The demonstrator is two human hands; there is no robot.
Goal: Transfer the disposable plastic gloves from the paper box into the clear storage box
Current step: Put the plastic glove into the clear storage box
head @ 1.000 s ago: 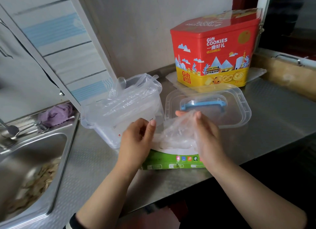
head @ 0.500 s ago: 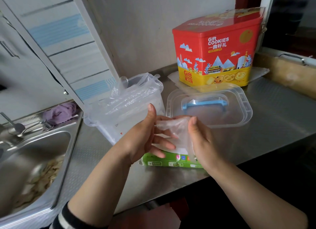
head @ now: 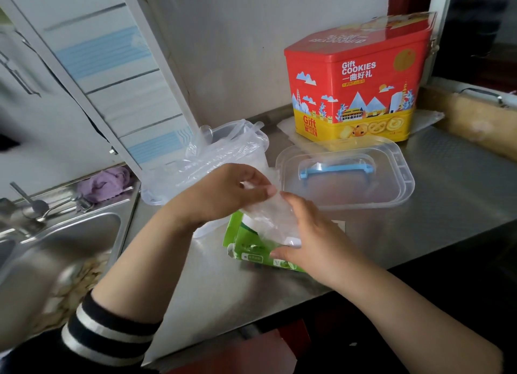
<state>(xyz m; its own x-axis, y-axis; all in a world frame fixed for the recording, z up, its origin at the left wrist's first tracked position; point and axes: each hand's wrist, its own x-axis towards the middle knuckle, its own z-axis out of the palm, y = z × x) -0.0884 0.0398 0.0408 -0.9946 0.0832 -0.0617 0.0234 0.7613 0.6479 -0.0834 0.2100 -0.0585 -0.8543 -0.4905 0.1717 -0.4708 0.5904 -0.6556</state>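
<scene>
1. While the left hand (head: 223,194) pinches the top of a wad of disposable plastic gloves (head: 268,220) at frame centre, fingers curled on the film, the right hand (head: 313,242) steadies the green paper box (head: 251,250) just below, thumb and fingers closed on its near end.
2. Risk: the box is tilted off the steel counter (head: 419,206); a sharp pull could drag it along or tear its opening.
3. Risk: the film is thin and slippery; loose gloves could slip from the pinch onto the counter or toward the sink (head: 56,248) at lower left.
4. Risk: the clear storage box (head: 173,189), left of centre, is already heaped with film above its rim; more gloves may spill over.
5. Its lid (head: 347,175) lies apart, right of centre.
</scene>
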